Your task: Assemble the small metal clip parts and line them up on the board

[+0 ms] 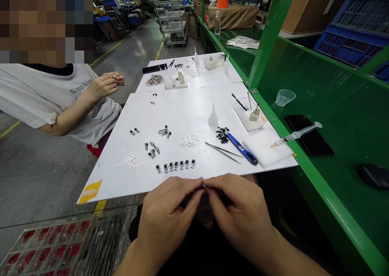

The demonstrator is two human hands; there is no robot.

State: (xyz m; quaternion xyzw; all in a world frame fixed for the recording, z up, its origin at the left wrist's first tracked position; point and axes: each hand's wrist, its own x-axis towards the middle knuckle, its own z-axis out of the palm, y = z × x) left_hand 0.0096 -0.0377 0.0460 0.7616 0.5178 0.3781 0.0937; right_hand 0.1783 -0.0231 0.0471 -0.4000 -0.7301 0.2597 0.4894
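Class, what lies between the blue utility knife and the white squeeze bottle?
The head view shows small black parts between the knife and the bottle.

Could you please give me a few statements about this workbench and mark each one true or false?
The left hand and right hand pinch a small part between them. True.

The blue utility knife lies beside tweezers. True.

The syringe stands upright in a clear box. False: it lies on its side, its tip on a white pad.

The co-worker's hands rest flat on the table. False: they are raised off the table, beside it.
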